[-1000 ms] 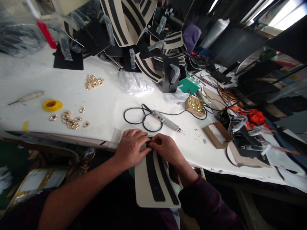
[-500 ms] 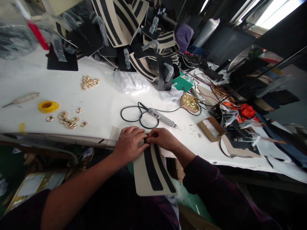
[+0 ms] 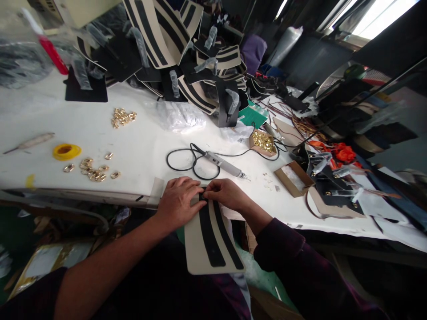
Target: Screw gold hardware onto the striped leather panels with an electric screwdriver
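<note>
A curved beige panel (image 3: 194,249) with two black strips hangs over the front edge of the table, its upper end resting there under my hands. My left hand (image 3: 178,200) presses on that upper end, fingers bent over it and thumb against the face, holding the panel. Close beside it, my right hand (image 3: 222,192) has thumb and fingertips pinched together at the top of the black strips. Whatever is in that pinch is too small and covered to make out. Just beyond my hands lies a grey pen-shaped electric tool (image 3: 225,164) with a black cord.
Gold oval rings (image 3: 96,170) and a yellow tape roll (image 3: 66,151) lie at left, near an awl (image 3: 33,141). Behind is a heap of similar panels (image 3: 160,35). To the right stand a box of gold studs (image 3: 263,141) and a cardboard box (image 3: 293,178).
My hands keep nearly the same grip on the panel. The whole view has shifted very slightly; nothing on the table has visibly moved.
</note>
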Action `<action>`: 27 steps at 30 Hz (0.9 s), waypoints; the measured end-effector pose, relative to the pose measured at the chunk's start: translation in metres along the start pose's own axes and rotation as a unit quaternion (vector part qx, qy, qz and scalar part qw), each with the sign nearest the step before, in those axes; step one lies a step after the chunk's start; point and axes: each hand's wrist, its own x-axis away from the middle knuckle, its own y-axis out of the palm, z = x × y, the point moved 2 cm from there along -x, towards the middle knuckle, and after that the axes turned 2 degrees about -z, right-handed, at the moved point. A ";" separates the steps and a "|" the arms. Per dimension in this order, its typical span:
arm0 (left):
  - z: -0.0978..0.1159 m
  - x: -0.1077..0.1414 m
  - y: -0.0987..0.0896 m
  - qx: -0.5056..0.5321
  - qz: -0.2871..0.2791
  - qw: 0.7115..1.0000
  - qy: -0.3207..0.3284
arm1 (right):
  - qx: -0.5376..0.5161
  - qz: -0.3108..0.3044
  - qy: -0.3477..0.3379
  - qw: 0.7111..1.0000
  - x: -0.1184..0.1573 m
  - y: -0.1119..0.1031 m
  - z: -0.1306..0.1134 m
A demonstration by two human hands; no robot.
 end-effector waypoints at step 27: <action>0.002 -0.002 -0.003 -0.002 -0.007 1.000 -0.003 | 0.246 0.203 -0.099 0.943 -0.019 -0.090 -0.018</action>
